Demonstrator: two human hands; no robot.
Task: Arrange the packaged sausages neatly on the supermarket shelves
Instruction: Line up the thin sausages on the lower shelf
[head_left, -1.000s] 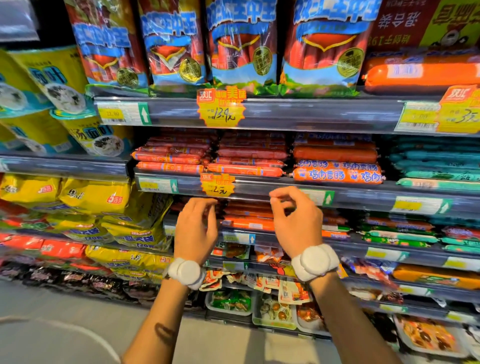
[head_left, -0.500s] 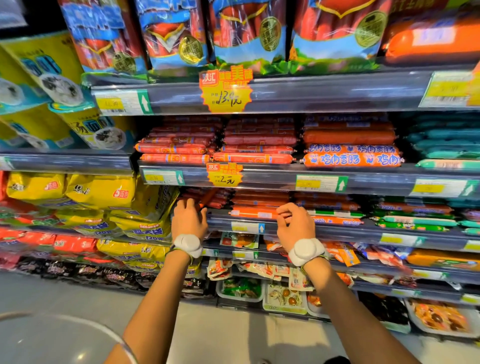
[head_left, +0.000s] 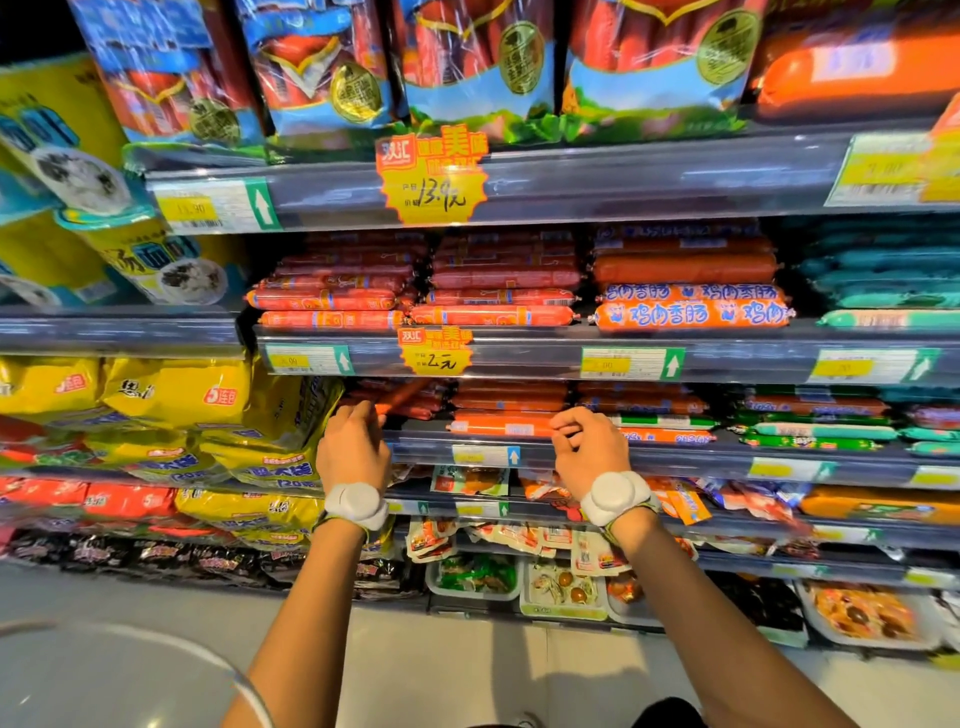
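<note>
My right hand (head_left: 589, 451) curls over the right end of an orange sausage (head_left: 501, 427) lying flat along the shelf's front lip (head_left: 675, 457), fingertips touching it; whether they grip it I cannot tell. My left hand (head_left: 353, 451) pinches the low end of one tilted sausage (head_left: 402, 397) atop the red stack. Two hands, two sausages touched. Both are slim, glossy orange-red tubes

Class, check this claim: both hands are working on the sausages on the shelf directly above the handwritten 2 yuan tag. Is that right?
Not quite. In the head view both the left hand and the right hand are on the sausages of the shelf directly below the 2 yuan tag, not above it.
</note>
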